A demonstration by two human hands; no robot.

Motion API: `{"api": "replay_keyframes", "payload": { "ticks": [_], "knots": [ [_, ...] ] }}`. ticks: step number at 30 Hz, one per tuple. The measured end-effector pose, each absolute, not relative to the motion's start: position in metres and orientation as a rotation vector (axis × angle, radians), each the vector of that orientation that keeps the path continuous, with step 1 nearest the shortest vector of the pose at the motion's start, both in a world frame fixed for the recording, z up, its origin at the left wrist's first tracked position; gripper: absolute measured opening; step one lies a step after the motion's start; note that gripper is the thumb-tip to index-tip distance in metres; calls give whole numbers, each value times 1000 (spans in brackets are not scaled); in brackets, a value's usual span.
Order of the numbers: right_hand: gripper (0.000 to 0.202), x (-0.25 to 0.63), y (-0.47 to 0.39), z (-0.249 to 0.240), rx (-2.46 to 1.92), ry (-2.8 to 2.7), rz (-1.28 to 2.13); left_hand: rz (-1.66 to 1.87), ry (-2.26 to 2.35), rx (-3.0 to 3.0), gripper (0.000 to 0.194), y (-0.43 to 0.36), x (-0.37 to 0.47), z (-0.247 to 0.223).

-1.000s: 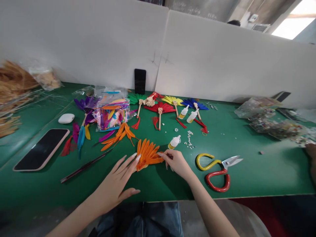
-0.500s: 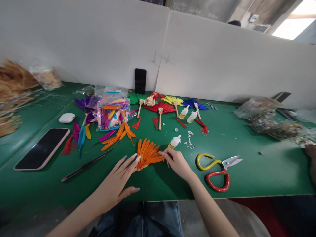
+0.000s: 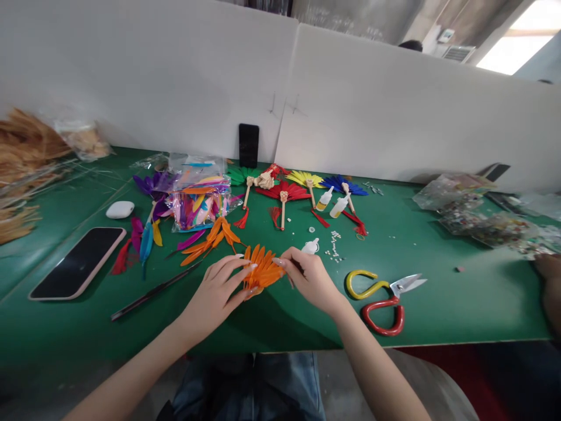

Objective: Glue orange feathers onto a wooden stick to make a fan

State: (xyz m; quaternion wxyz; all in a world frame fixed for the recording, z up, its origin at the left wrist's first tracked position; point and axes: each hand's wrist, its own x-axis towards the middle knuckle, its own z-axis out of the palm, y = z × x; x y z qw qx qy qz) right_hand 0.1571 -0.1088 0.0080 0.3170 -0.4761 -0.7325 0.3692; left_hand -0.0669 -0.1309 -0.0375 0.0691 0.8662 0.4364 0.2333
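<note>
An orange feather fan (image 3: pixel 265 270) lies in front of me on the green table. My left hand (image 3: pixel 220 286) grips its left side, fingertips on the feathers and thumb at the base. At the right edge, my right hand (image 3: pixel 309 277) pinches the tip of an orange feather between thumb and finger. Just behind that hand stands a white glue bottle (image 3: pixel 311 246), partly hidden by the knuckles. Loose orange feathers (image 3: pixel 213 240) lie beyond my left hand.
Scissors (image 3: pixel 383 301) lie to the right, tweezers (image 3: pixel 151 294) and a phone (image 3: pixel 81 263) to the left. Finished feather fans (image 3: pixel 287 192), two more glue bottles (image 3: pixel 331 203) and small beads (image 3: pixel 333 245) are farther back. Another person's hand (image 3: pixel 547 267) shows at the right edge.
My left thumb has come up from the table to the fan's base, and the left fingers have bent. My right hand has moved slightly left with the feather tip. The view has shifted slightly.
</note>
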Motion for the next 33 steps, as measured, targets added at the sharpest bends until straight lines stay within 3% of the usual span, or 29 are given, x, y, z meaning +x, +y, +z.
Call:
{"api": "replay_keyframes", "payload": {
  "ticks": [6, 12, 20, 33],
  "knots": [
    [26, 158, -111, 10, -1313, -1891, 871, 741, 1381, 2632, 26, -129, -71, -33],
    [23, 176, -112, -21, -1699, -1961, 677, 774, 1478, 2584, 27, -140, -82, -38],
    [18, 173, -106, -50, -1733, -1871, 946, 723, 1265, 2631, 29, -159, -80, -45],
    [19, 171, -96, -62, -1630, -1790, 1029, 644, 1130, 2666, 30, -159, -78, -49]
  ]
}}
